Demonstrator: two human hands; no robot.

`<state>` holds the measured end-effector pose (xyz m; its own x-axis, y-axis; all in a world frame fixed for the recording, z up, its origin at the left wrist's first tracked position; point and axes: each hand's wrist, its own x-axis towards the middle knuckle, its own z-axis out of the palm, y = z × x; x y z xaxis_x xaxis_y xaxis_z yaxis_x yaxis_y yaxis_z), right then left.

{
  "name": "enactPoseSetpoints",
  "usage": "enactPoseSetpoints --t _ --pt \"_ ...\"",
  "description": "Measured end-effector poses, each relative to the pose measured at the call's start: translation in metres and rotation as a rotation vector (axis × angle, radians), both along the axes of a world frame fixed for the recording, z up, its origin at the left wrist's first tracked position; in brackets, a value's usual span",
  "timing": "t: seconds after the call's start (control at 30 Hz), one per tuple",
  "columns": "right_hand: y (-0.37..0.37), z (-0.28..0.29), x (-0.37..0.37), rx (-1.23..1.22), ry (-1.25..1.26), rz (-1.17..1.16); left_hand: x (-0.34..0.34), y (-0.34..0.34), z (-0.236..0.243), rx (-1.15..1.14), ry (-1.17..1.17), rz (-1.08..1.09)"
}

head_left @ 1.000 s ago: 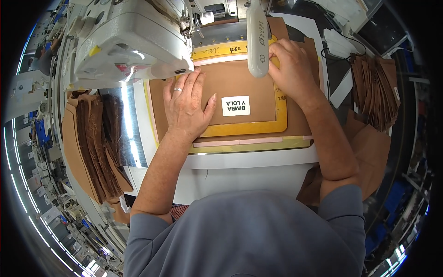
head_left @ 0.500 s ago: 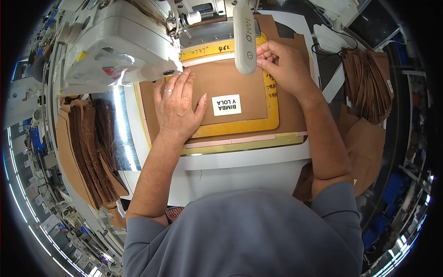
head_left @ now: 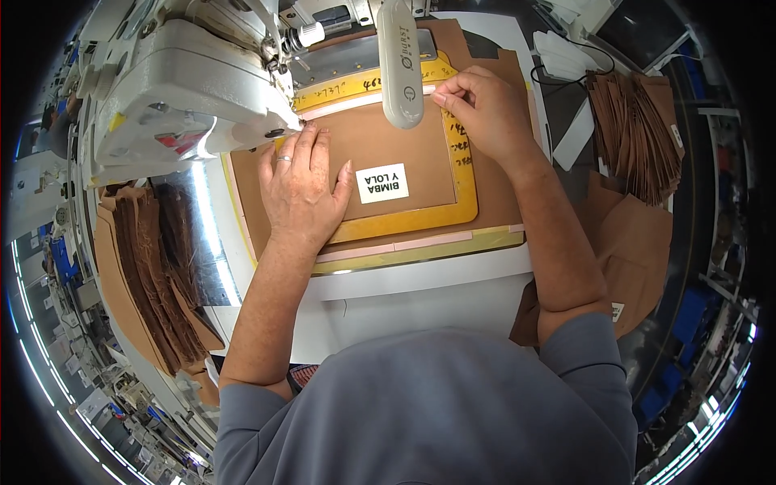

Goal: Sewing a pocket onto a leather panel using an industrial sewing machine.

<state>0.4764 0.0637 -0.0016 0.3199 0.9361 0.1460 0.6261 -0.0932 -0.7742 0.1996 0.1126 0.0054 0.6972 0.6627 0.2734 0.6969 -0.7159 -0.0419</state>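
A brown panel (head_left: 388,141) with a white printed label (head_left: 382,183) lies inside a yellow template frame (head_left: 404,225), beside the head of a white sewing machine (head_left: 190,93). My left hand (head_left: 301,194) rests flat on the panel's left part, fingers apart and tips close to the needle area. A ring is on one finger. My right hand (head_left: 493,125) has finger and thumb pinched at the frame's upper right corner, by the end of a white strip (head_left: 364,99); what they hold is too small to make out. An oblong pale device (head_left: 401,73) hangs over the frame's top.
Stacked brown pieces (head_left: 141,275) lie at the left, and fanned brown pieces (head_left: 630,133) at the right, with loose panels (head_left: 638,259) below them. White cloth-like items (head_left: 550,56), a cable and a dark screen (head_left: 638,32) sit at the upper right.
The whole view has drifted leftward. My right hand's fingers have drawn into a tighter pinch at the frame corner. My left hand stays pressed on the panel.
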Motion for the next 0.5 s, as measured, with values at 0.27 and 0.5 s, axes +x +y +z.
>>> enactPoseSetpoints --t 0.27,0.5 --pt "0.007 -0.007 -0.006 -0.012 -0.131 -0.05 0.022 0.0 0.001 -0.166 -0.197 -0.118" --pt "0.007 -0.005 -0.006 -0.016 -0.152 -0.043 0.032 0.0 -0.009 -0.263 -0.243 -0.147"
